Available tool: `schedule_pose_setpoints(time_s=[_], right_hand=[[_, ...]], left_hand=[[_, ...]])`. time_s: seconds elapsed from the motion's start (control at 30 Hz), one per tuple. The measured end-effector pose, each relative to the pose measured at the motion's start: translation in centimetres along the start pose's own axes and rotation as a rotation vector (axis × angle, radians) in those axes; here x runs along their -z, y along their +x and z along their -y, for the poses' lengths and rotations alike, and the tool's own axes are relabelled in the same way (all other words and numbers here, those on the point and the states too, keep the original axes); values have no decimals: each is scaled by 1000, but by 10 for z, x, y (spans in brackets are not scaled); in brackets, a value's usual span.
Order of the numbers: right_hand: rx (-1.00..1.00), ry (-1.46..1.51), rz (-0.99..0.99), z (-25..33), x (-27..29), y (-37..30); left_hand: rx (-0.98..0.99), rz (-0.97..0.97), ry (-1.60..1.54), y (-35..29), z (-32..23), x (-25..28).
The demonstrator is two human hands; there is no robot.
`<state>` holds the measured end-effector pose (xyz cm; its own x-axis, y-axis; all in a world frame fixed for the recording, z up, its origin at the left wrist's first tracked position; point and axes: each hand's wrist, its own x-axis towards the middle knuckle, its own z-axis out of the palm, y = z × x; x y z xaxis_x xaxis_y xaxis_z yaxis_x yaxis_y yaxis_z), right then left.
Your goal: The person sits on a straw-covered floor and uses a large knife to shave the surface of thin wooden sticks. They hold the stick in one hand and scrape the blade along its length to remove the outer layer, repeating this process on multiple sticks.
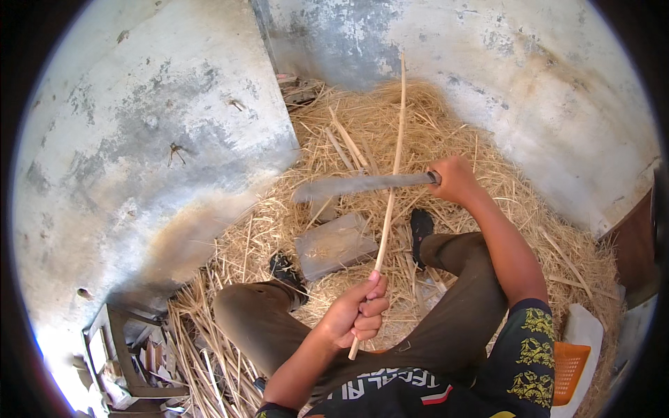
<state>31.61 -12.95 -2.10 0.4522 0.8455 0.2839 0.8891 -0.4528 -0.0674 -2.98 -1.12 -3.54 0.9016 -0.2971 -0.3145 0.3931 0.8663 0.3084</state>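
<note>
- Pale strip [388, 216] slants up from our left hand [359, 310], fingers clenched round it.
- Our right hand [454, 180] grips a long knife [362, 184] across it.
- Slim already, we judge; what remains, unclear.

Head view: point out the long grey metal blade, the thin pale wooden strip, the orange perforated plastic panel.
Long grey metal blade [354, 185]: head view, mid-blade.
Thin pale wooden strip [389, 212]: head view, middle length.
Orange perforated plastic panel [568, 372]: head view, perforated face.
</note>
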Motion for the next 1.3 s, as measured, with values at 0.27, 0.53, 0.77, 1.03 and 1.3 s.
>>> schedule_pose_setpoints(time_s=[0.27, 0.53, 0.77, 1.03, 1.3], right_hand=[[-775, 118, -258, -62, -8, 8], [-412, 126, -327, -16, 6, -8], [-268, 58, -252, -6, 10, 19], [-737, 214, -359, -65, -6, 13], [-61, -12, -244, 18, -5, -12]], left_hand=[[14, 46, 52, -17, -5, -10], [-182, -125, 372, -9, -2, -18], [-372, -357, 642, 0, 14, -9], [-320, -318, 801, 9, 23, -3], [-498, -470, 742, 13, 2, 1]])
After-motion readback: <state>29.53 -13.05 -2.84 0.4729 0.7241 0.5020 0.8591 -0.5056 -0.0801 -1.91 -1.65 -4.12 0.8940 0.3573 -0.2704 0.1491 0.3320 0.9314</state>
